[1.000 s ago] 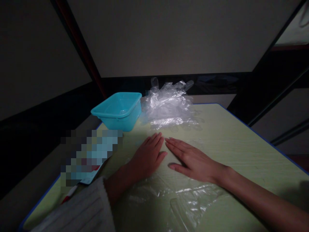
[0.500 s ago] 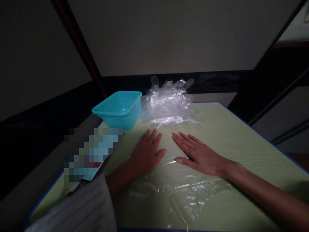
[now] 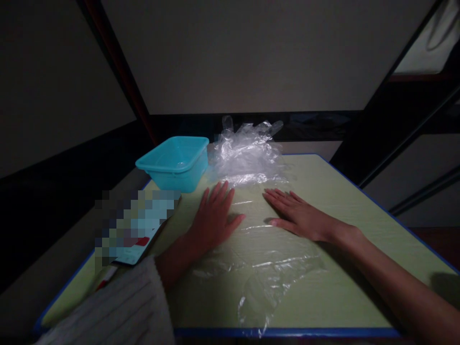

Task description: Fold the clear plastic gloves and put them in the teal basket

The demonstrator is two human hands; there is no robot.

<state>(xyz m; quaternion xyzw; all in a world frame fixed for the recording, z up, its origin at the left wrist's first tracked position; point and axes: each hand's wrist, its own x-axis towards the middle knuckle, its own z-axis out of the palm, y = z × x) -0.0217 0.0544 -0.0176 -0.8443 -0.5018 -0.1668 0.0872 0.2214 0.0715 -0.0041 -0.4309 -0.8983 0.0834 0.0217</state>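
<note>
Bench (image 3: 352,302), blue-edged, pale green, wood-grained. Film (image 3: 266,270): clear, creased, glossy, flat from the near edge to between the hands. Left hand (image 3: 212,221): on film, fingers slightly spread. Right hand (image 3: 305,218): palm down at film's right side, well inside the right edge, fingers nearly together, thumb apart. Packet (image 3: 133,251): left edge, partly blurred. Basin (image 3: 172,176): turquoise, far left corner. Pile (image 3: 247,155): crumpled clear plastic, far edge. Wall (image 3: 233,57): grey, dim.
</note>
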